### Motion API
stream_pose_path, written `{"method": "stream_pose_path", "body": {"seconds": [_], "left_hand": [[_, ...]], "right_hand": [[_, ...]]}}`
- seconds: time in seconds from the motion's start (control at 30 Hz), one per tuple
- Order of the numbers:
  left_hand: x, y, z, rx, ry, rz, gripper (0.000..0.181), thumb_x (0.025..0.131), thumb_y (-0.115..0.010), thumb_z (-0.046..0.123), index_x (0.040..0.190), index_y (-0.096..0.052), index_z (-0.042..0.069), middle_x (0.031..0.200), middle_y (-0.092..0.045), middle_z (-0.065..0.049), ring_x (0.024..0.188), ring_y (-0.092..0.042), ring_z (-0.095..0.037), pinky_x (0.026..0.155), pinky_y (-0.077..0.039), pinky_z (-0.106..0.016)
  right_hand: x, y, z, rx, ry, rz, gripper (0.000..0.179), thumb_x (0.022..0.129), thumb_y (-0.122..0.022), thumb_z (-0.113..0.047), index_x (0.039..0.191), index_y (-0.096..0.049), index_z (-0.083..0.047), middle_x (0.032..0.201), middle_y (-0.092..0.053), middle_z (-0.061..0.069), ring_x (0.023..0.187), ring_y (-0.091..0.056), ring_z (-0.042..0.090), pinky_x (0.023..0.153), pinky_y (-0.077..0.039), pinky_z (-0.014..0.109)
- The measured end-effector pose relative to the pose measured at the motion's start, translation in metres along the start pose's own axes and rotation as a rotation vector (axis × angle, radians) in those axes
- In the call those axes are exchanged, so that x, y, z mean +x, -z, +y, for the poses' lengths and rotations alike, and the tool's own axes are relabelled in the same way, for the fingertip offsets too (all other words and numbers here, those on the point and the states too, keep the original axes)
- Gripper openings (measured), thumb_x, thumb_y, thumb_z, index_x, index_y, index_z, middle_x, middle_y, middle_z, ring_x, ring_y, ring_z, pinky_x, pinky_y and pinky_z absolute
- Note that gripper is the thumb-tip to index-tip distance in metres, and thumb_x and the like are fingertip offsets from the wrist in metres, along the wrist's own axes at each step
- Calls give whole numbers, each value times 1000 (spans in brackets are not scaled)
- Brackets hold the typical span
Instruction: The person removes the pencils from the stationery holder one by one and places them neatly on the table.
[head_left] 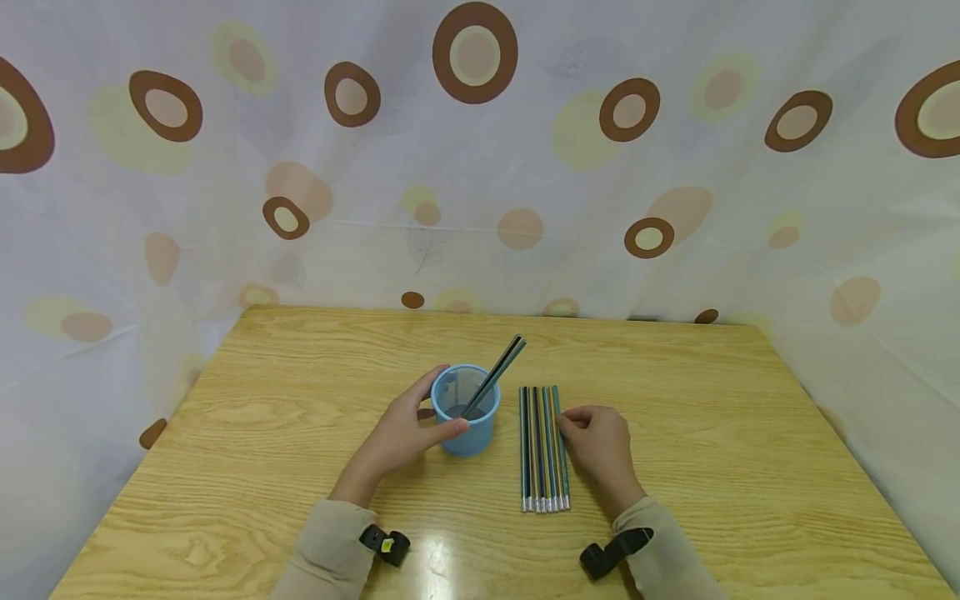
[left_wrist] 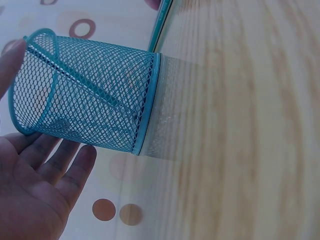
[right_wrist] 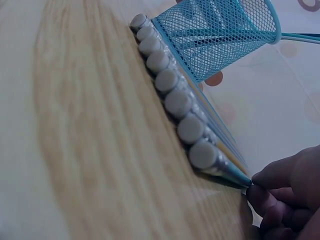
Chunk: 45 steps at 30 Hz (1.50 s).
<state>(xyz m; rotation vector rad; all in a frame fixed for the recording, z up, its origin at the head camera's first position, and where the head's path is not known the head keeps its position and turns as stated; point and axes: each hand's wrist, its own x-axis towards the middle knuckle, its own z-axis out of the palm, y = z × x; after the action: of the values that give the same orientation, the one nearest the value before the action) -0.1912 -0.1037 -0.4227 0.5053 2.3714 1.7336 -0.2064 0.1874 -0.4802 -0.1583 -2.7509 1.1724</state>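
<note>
A light blue mesh pencil cup [head_left: 467, 440] stands upright on the table, a few pencils [head_left: 497, 375] leaning in it toward the right. My left hand [head_left: 399, 433] holds the cup from its left side, thumb at the near rim and fingers round the far side. In the left wrist view the mesh wall [left_wrist: 100, 95] shows between thumb and fingers. To the right of the cup lies a row of several pencils [head_left: 542, 450], white eraser ends toward me. My right hand [head_left: 603, 437] pinches the rightmost teal pencil [right_wrist: 234, 173] between thumb and forefinger.
The wooden table [head_left: 735, 467] reaches out on both sides of the hands. Behind it and at its sides hangs a white cloth [head_left: 525, 167] with brown and beige circles. Both wrists wear black straps [head_left: 617, 552] over beige sleeves.
</note>
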Motion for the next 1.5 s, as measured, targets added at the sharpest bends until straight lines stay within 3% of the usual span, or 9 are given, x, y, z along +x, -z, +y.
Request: {"method": "stream_pose_path", "body": {"seconds": [0.6,0.83,1.17,1.5], "left_hand": [[1,0,1,-12,-6,-9,82,88,-77,17,155,-31,7,150,-41,-18,133,-42,-43,105,-40,-57],[12,0,-35,16,-30,7,85,85,-80,32,155,-33,25,149,-44,-4,134,-44,-31,104,-44,-51],[12,0,-36,13,-21,8,86,85,-80,35,155,-32,23,148,-44,-5,131,-47,-35,103,-44,-51],[12,0,-37,3,-29,4,83,86,-79,32,155,-33,24,149,-43,-5,133,-45,-33,104,-43,-52]], "right_hand": [[2,3,6,10,22,7,16,91,-70,-16,91,-78,-1,80,-72,4,74,-66,18,68,-54,37],[1,3,5,17,29,0,17,91,-70,-16,91,-78,-1,81,-72,5,77,-67,21,72,-55,41],[2,6,4,66,-1,-6,15,91,-70,-15,90,-77,-1,78,-69,4,71,-61,15,63,-51,30],[0,12,-2,189,-52,-27,20,93,-67,-20,100,-76,-3,89,-70,8,79,-62,19,68,-52,29]]}}
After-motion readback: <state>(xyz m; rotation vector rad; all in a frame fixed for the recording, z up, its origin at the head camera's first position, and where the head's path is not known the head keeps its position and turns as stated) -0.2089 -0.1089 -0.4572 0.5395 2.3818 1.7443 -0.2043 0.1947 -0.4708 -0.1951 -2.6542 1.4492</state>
